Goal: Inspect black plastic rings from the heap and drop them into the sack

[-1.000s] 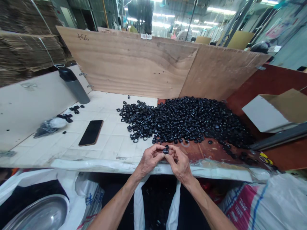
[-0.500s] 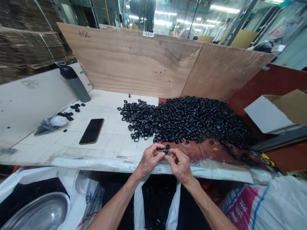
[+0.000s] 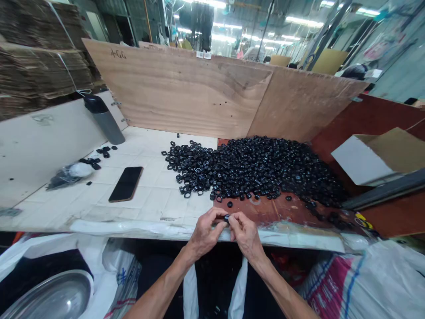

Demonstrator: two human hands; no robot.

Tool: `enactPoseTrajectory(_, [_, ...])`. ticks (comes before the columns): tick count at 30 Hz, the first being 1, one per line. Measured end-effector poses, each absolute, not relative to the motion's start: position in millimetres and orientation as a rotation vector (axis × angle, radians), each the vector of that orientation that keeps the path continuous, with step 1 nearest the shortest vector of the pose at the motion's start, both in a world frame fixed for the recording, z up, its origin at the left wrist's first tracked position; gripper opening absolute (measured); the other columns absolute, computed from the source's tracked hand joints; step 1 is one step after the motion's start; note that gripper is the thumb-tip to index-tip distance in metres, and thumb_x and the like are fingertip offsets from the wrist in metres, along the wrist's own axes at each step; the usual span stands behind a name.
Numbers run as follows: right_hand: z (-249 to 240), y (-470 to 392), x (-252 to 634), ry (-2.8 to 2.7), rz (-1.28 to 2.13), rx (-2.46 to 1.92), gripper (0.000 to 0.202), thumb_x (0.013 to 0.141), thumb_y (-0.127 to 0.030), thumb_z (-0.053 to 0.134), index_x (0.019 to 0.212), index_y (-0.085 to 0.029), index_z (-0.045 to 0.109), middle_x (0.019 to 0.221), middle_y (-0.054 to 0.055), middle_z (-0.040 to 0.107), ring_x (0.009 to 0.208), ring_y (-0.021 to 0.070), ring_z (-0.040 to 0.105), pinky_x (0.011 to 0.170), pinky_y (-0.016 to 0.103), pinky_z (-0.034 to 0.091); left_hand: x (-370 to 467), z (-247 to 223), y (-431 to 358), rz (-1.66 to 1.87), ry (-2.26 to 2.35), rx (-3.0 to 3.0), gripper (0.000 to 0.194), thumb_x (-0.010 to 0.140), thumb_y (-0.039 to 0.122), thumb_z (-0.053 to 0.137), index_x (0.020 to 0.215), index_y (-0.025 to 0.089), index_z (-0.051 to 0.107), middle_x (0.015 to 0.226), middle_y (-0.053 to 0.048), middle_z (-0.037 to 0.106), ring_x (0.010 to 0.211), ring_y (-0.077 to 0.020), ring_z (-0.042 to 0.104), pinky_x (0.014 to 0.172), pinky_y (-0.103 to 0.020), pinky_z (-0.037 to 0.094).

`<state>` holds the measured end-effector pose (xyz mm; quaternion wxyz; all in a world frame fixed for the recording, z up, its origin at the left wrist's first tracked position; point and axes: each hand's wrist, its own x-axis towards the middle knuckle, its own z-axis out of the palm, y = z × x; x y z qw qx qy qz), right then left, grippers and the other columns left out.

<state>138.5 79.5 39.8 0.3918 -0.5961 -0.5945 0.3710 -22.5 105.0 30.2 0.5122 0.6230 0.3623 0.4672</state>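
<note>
A small black ring-shaped part (image 3: 226, 218) is pinched between the fingertips of both hands, just above the front edge of the table. My left hand (image 3: 206, 230) grips it from the left, thumb and forefinger closed. From the right, my right hand (image 3: 245, 235) closes on the same part; its fingers hide some of it. Beyond the hands spreads a large heap of black ring-shaped parts (image 3: 259, 166). One loose black part (image 3: 229, 204) lies between the heap and my fingers.
A phone (image 3: 126, 184) and a grey bottle (image 3: 104, 119) are on the left, near a plastic bag of black pieces (image 3: 69, 173). Wooden boards (image 3: 186, 88) wall the back. An open carton (image 3: 368, 157) stands right. White sacks (image 3: 372, 283) flank the space below the table edge.
Both hands have come slightly lower and closer together around the black part. A loose black part that was by the fingertips now shows separately on the table. The view has tilted a little.
</note>
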Motion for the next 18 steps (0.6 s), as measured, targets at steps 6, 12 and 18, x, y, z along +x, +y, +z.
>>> enactPoseTrajectory(6, [43.4,62.1,134.3,-1.635,0.7,-1.367,0.02,0.093,-0.034,0.054,0.1,-0.018,0.064,0.084,0.005,0.064,0.071,0.0175,0.062,0.068,0.028,0.049,-24.8,29.7,85.8,1.048,0.851,1.246,0.02,0.087,0.022,0.06,0.106,0.016,0.062,0.101,-0.009,0.07,0.093,-0.0206,0.069,0.086,-0.034,0.056])
enactPoseTrajectory(12, [34.1,64.3,137.5,-1.392,1.081,-1.403,0.015,0.094,-0.033,0.053,0.093,-0.019,0.057,0.063,-0.003,0.057,0.048,0.012,0.055,0.05,0.023,0.043,-24.2,28.1,83.4,1.106,0.936,1.466,0.02,0.085,0.02,0.061,0.104,0.017,0.066,0.103,-0.008,0.068,0.094,-0.02,0.066,0.087,-0.033,0.053])
enactPoseTrajectory(18, [34.6,56.3,131.8,-1.595,0.833,-1.417,0.017,0.095,-0.034,0.049,0.091,-0.019,0.058,0.07,0.001,0.06,0.056,0.0132,0.056,0.056,0.024,0.043,-18.7,22.0,75.0,1.073,0.899,1.2,0.022,0.087,0.025,0.06,0.107,0.015,0.059,0.099,-0.008,0.069,0.091,-0.0197,0.068,0.083,-0.032,0.056])
